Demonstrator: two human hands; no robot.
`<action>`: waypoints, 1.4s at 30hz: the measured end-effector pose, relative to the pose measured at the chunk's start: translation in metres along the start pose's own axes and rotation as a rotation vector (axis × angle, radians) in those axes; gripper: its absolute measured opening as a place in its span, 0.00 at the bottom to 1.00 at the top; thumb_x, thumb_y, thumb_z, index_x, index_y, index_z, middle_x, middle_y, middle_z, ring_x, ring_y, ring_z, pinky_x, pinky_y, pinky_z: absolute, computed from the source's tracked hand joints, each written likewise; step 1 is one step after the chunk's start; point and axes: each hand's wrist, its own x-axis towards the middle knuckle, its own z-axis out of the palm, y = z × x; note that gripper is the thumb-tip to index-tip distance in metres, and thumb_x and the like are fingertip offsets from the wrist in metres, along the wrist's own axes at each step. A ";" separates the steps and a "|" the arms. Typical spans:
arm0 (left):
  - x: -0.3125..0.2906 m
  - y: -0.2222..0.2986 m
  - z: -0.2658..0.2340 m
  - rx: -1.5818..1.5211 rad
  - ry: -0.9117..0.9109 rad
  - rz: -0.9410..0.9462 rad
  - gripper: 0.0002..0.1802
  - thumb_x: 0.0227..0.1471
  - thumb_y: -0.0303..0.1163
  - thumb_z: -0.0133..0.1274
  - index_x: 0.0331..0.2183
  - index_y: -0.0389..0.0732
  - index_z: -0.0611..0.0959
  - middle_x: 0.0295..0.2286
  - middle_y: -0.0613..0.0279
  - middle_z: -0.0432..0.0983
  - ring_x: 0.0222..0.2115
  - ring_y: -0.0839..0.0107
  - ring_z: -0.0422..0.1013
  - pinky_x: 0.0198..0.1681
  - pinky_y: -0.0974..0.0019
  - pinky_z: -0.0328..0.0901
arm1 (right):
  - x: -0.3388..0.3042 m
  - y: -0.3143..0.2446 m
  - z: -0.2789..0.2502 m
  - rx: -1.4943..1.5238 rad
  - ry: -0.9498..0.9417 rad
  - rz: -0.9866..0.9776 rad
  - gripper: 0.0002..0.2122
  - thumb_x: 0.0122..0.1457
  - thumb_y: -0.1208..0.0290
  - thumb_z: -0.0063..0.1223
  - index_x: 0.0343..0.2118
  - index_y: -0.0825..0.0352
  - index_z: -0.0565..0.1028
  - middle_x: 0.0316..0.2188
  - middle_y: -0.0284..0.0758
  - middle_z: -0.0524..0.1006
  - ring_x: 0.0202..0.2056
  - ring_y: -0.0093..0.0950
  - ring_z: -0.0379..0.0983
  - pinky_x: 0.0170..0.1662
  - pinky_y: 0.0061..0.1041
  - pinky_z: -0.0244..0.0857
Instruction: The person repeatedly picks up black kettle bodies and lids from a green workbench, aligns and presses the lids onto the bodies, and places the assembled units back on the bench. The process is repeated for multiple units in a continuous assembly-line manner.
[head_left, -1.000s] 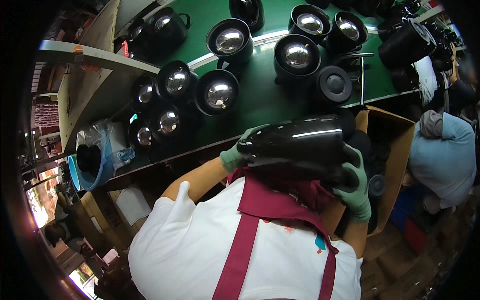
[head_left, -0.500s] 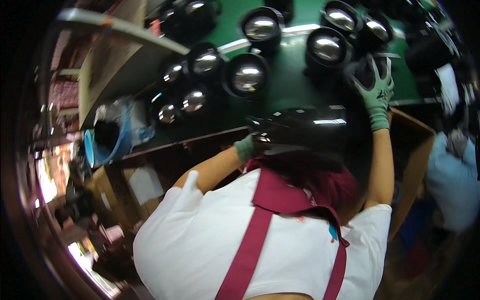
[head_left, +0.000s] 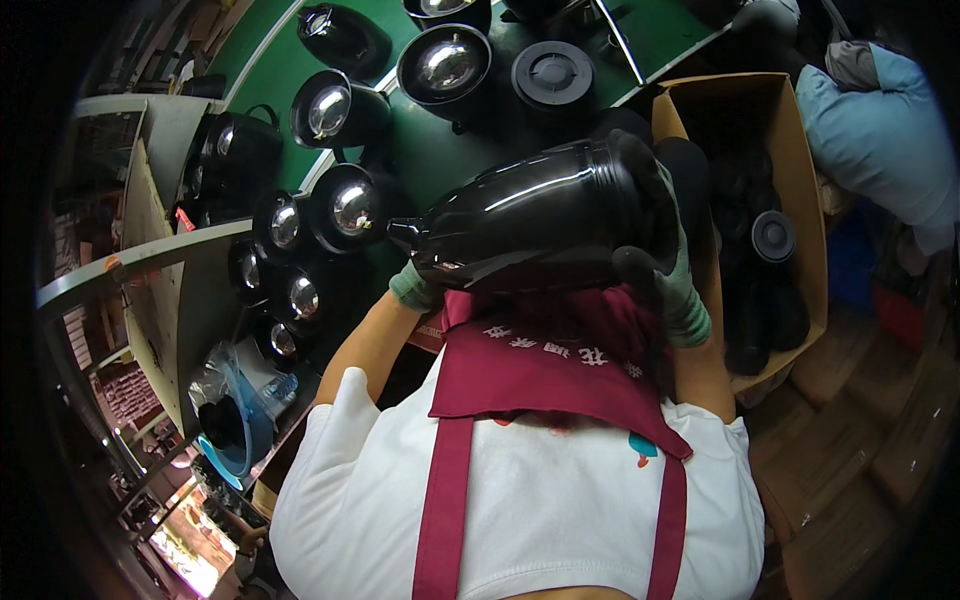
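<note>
A glossy black vacuum jug [head_left: 520, 215] lies on its side in front of my apron, its spout pointing left and its ridged end to the right. My left hand [head_left: 418, 288], in a green glove, holds it from beneath near the spout; the jug hides most of the fingers. Around the ridged end is my right hand [head_left: 655, 225], in a green glove with dark palm and fingers, thumb below and fingers above. Whether a separate dark cap sits under that palm I cannot tell.
Several black jugs with shiny round openings, one jug [head_left: 445, 68] among them, stand on the green table [head_left: 410, 125]. A dark round lid [head_left: 553, 75] lies there too. At right is a cardboard box [head_left: 815, 250] of black parts; at left, a blue bucket [head_left: 250, 430].
My right hand has left the dark item on the table at the upper right and come to the jug's ridged end. The view has turned, showing more of the box.
</note>
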 end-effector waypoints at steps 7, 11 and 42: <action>-0.001 -0.001 -0.009 0.037 -0.010 0.021 0.25 0.54 0.31 0.58 0.53 0.33 0.77 0.47 0.58 0.78 0.46 0.73 0.74 0.52 0.66 0.69 | -0.004 0.006 0.000 -0.010 0.007 -0.065 0.41 0.57 0.61 0.65 0.70 0.64 0.55 0.68 0.41 0.55 0.68 0.37 0.53 0.68 0.35 0.49; 0.001 0.009 -0.011 0.185 0.003 0.134 0.24 0.54 0.31 0.59 0.52 0.33 0.78 0.47 0.58 0.79 0.45 0.73 0.74 0.52 0.66 0.69 | -0.008 -0.002 0.001 0.090 0.072 0.143 0.41 0.59 0.61 0.63 0.70 0.64 0.52 0.68 0.40 0.55 0.68 0.36 0.53 0.68 0.34 0.49; 0.045 0.045 0.048 -0.053 0.080 0.050 0.19 0.59 0.35 0.48 0.44 0.32 0.84 0.39 0.59 0.83 0.37 0.68 0.78 0.45 0.66 0.72 | -0.004 -0.032 -0.048 -0.289 0.213 -0.042 0.27 0.71 0.54 0.42 0.65 0.69 0.63 0.63 0.39 0.65 0.62 0.29 0.62 0.67 0.30 0.53</action>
